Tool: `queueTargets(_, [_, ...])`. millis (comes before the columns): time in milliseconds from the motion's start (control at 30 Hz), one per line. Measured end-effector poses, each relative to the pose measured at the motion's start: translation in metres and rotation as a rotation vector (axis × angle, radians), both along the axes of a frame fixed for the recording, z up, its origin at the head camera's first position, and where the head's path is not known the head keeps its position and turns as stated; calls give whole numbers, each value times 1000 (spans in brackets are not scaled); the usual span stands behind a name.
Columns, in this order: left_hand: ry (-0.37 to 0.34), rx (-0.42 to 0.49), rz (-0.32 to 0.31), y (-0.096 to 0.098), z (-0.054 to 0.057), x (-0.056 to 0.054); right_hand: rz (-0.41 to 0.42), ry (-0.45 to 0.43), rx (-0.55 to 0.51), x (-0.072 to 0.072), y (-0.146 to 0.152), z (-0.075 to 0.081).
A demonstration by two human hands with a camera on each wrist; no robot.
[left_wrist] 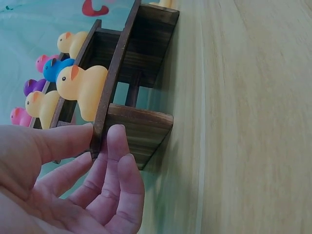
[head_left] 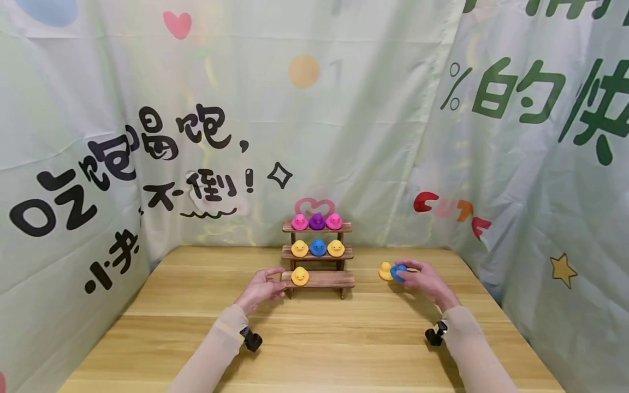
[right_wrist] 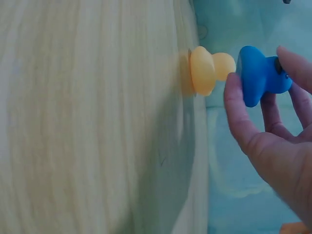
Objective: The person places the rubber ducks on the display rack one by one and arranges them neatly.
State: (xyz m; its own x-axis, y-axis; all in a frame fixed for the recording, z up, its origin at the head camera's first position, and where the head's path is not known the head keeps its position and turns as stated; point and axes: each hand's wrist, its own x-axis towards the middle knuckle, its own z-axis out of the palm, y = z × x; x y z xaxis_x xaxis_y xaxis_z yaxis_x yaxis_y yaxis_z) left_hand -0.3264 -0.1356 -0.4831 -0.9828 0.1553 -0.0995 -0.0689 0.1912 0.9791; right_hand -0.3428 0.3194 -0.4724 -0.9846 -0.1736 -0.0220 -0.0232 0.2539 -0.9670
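Observation:
In the head view my left hand [head_left: 263,286] is at the left end of the lowest step of a three-tier wooden shelf [head_left: 326,280]. The left wrist view shows its thumb and fingers pinching that step's edge [left_wrist: 101,117], beside a yellow rubber duck [left_wrist: 87,90]. My right hand [head_left: 425,281] grips a blue rubber duck [right_wrist: 258,75] between thumb and fingers, raised off the table. Close by, another yellow duck [right_wrist: 205,70] stands on the tabletop. On the middle tier sit two yellow ducks with a blue duck [head_left: 318,247] between them.
The top tier holds two pink ducks and a purple duck [head_left: 316,221] in the middle. Printed fabric curtains [head_left: 354,136] enclose the wooden table [head_left: 324,333] at the back and sides. A small black camera [head_left: 251,339] is strapped to each wrist.

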Motion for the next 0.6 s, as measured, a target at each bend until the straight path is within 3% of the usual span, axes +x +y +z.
queueTargets(200, [-8,12,-5,0,-3,-1,-11,-11,-17,1,-8,2])
queueTargets(600, [-14,2,-10,-1,-3,-3,71,31,19,2,-29,2])
